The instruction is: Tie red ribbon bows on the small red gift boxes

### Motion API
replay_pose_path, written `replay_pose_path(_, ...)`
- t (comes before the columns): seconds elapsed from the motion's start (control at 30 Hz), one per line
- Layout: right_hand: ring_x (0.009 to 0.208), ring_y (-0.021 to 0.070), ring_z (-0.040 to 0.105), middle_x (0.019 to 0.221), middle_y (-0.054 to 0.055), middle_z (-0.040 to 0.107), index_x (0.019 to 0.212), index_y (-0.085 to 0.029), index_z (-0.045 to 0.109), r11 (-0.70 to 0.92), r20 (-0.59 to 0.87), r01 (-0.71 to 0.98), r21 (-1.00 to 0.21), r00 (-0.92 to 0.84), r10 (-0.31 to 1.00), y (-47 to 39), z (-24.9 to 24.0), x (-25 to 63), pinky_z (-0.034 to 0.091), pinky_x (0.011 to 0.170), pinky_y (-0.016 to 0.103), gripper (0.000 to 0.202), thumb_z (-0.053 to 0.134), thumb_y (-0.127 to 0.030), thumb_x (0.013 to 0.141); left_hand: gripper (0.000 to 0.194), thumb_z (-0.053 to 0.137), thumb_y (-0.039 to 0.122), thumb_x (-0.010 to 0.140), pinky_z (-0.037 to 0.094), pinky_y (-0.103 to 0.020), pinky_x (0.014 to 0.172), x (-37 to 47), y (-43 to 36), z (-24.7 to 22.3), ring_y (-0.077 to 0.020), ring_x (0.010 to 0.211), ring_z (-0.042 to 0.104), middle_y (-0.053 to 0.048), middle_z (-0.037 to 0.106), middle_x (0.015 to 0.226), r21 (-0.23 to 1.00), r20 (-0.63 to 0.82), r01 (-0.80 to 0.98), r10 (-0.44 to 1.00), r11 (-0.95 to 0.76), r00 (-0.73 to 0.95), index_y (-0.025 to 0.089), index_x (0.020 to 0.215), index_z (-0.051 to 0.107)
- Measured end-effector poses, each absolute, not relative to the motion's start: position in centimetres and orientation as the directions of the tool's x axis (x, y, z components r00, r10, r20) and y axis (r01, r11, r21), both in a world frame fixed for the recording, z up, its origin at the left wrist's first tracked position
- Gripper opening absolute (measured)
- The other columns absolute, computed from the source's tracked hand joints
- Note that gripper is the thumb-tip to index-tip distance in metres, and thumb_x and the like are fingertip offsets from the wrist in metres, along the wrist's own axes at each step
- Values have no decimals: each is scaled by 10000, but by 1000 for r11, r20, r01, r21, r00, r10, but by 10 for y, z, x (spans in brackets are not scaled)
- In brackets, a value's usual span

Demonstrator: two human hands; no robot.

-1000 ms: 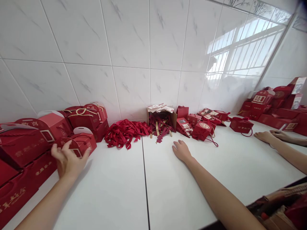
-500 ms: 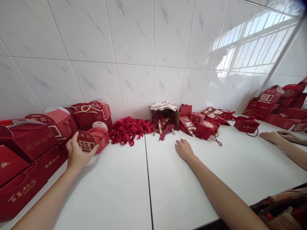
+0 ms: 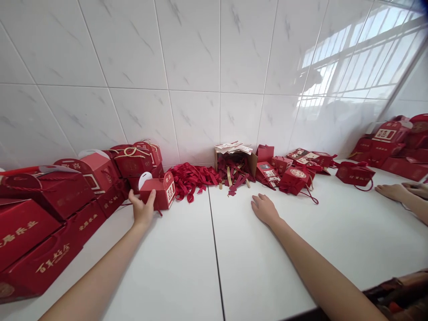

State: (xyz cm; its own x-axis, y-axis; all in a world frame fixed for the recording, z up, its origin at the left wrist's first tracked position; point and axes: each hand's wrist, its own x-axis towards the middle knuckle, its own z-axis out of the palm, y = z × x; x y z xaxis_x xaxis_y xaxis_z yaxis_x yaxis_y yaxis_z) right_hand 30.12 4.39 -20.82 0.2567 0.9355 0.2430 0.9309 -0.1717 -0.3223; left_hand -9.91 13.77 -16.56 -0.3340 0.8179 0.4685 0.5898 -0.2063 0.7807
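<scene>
Far left of the frame: stack of big red gift boxes (image 3: pixel 40 223) with gold lettering against the tiled wall. Left hand (image 3: pixel 143 210), a moment ago back among that stack, now out at left of centre, fingers curled round the near side of a small red gift box (image 3: pixel 159 192) standing upright on the white counter (image 3: pixel 187 267), pulled clear of the pile. Just right, a heap of red ribbons (image 3: pixel 192 178). Right hand (image 3: pixel 265 208) same as before, flat, open, holding nothing. Far right edge: another person's hands (image 3: pixel 397 191) resting on the counter.
</scene>
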Motion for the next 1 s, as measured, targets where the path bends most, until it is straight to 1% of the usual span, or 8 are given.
replay_pose_path(0.1, 1271, 301, 372, 1319, 187, 482, 1244, -108, 561, -153, 268, 920, -361, 260, 928, 43, -208, 301, 280, 1037, 416, 417, 379, -265, 905, 671, 466, 536, 831, 454, -346, 938, -107, 153, -168, -244, 1170, 520, -137, 509, 1264, 915, 355, 337, 840, -223, -411, 186, 1356, 238)
replay_pose_path(0.3, 1225, 323, 393, 1330, 171, 445, 1194, -122, 573, -34, 364, 881, -473, 230, 903, 53, -201, 287, 329, 997, 456, 379, 433, -183, 847, 468, 642, 398, 677, 517, -306, 773, -111, 160, -159, -248, 1019, 604, -69, 642, 1104, 958, 261, -17, 899, -285, -351, 193, 1091, 566)
replay_pose_path(0.4, 1220, 270, 413, 1298, 127, 482, 1126, -162, 598, 97, 385, 825, -557, 153, 910, 68, -195, 259, 326, 1028, 413, 314, 436, -217, 863, 383, 643, 356, 636, 502, -263, 610, -101, 149, -157, -222, 835, 640, -37, 685, 923, 963, 206, -113, 937, -246, -283, 175, 972, 608)
replay_pose_path(0.5, 1135, 220, 510, 1247, 116, 532, 1128, -169, 580, 205, 346, 720, -663, 52, 937, 86, -182, 222, 423, 949, 355, 345, 368, -344, 920, 342, 634, 337, 636, 453, -242, 510, -81, 129, -158, -198, 663, 635, -14, 689, 758, 972, 150, -160, 981, -170, -126, 160, 928, 626)
replay_pose_path(0.63, 935, 163, 633, 1164, 97, 598, 1216, -178, 512, 274, 214, 562, -780, -172, 962, 103, -153, 185, 519, 726, 269, 494, 219, -476, 954, 391, 621, 339, 685, 493, -296, 614, -53, 100, -160, -246, 770, 658, -62, 714, 888, 977, 112, -195, 987, -88, 117, 154, 1029, 629)
replay_pose_path(0.83, 641, 136, 649, 868, 49, 700, 979, -171, 662, 276, -65, 543, -793, -526, 848, 101, -107, 177, 495, 535, 207, 412, 628, -512, 749, 370, 540, 319, 779, 489, -356, 729, -43, 87, -161, -262, 853, 644, -88, 690, 1006, 965, 83, -261, 946, 2, 314, 169, 1116, 558)
replay_pose_path(0.9, 550, 122, 626, 730, 38, 691, 813, -149, 678, 272, -108, 581, -767, -535, 838, 99, -98, 180, 474, 510, 206, 351, 624, -491, 751, 377, 535, 322, 782, 484, -360, 733, -44, 87, -161, -263, 852, 642, -86, 686, 1008, 961, 78, -277, 942, 17, 328, 174, 1129, 548)
replay_pose_path(1.0, 518, 119, 600, 617, 34, 650, 629, -143, 609, 273, -29, 646, -713, -416, 909, 102, -92, 182, 431, 490, 209, 308, 571, -401, 794, 391, 535, 327, 779, 481, -351, 722, -45, 87, -162, -256, 828, 639, -80, 684, 981, 953, 89, -301, 937, 18, 339, 172, 1138, 549)
